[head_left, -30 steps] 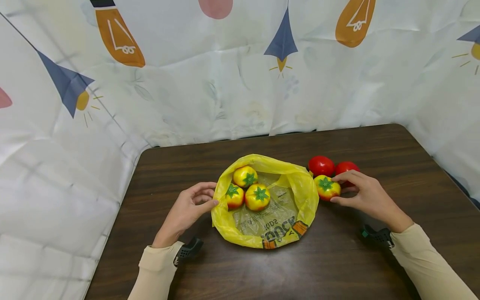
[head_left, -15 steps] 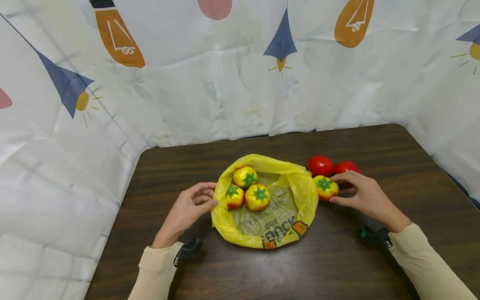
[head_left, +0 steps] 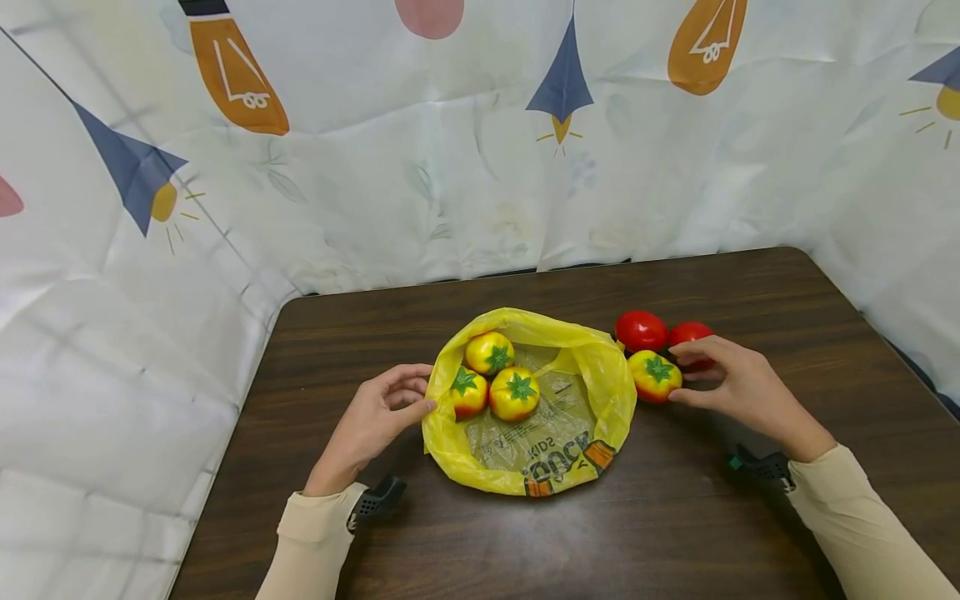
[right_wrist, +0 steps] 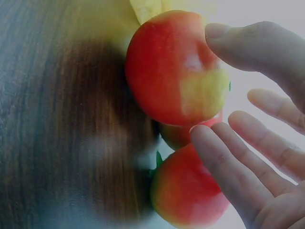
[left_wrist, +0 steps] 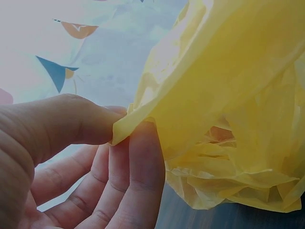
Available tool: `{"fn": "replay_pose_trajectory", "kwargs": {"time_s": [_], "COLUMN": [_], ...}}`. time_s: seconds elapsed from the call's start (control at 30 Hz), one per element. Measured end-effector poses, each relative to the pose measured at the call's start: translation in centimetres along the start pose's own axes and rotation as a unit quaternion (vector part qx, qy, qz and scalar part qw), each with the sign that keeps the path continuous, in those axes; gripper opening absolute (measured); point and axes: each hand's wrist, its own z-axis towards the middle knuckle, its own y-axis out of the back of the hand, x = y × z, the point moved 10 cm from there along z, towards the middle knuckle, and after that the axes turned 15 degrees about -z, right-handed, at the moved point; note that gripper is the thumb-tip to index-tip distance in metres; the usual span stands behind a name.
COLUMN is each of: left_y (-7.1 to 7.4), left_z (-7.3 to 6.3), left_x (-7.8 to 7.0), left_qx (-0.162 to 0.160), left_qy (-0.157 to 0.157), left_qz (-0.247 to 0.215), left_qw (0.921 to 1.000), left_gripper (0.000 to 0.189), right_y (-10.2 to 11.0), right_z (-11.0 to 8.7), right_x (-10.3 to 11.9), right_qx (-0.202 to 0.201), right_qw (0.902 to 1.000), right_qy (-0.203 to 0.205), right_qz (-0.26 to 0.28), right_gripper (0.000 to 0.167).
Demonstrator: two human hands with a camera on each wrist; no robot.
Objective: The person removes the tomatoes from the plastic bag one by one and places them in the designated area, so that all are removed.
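The left hand (head_left: 378, 421) pinched the rim of a yellow bag (head_left: 611, 392) at its left side. In the left wrist view its thumb (left_wrist: 71, 114) lay on one face of the plastic and its index finger (left_wrist: 143, 171) on the other, with a fold of the edge caught between them; the remaining fingers were loosely bent and apart from the thumb.

The right hand (head_left: 742, 392) stood at the right side of a yellow-red tomato (head_left: 648, 379), its thumb and fingers parted, slightly bent and not clamped. The right wrist view put the thumb tip at one edge of that tomato and a fingertip at the opposite edge; whether either touched the skin could not be told. The other fingers spread away behind.

That tomato sat outside the bag, close against its right wall, with a green star-shaped top facing up. Just beyond it lay two red tomatoes, one (head_left: 641, 332) near the rim and the other (head_left: 690, 333) partly hidden by the right hand's fingers. The bag's wide mouth faced up, and inside, grouped toward its left side, were three yellow tomatoes (head_left: 513, 395) with green tops. Everything rested on a dark wood-grained worktop (head_left: 525, 550).
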Motion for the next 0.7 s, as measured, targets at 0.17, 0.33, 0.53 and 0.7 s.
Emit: {"fn": "replay_pose_trajectory", "kwargs": {"time_s": [0.17, 0.33, 0.53, 0.7], "left_y": [0.0, 0.0, 0.0, 0.1], "left_z": [-0.1, 0.0, 0.0, 0.0], "left_x": [0.1, 0.1, 0.0, 0.1], "left_qx": [-0.002, 0.0, 0.002, 0.003], "left_qy": [0.002, -0.001, -0.008, -0.008], "left_qz": [-0.002, -0.004, -0.007, -0.009], "left_qw": [1.0, 1.0, 0.9999, 0.9999], "left_gripper": [0.048, 0.047, 0.047, 0.047], "right_y": [0.6, 1.5, 3.0, 3.7], "right_z": [0.0, -0.1, 0.3, 0.8], "right_x": [0.3, 0.7, 1.8, 3.3], "right_qx": [-0.012, -0.041, -0.072, -0.087], "right_qw": [0.9999, 0.9989, 0.9969, 0.9956], "right_qy": [0.004, 0.015, 0.03, 0.033], "right_qz": [0.008, 0.017, 0.005, 0.011], "right_gripper": [0.057, 0.054, 0.051, 0.05]}}
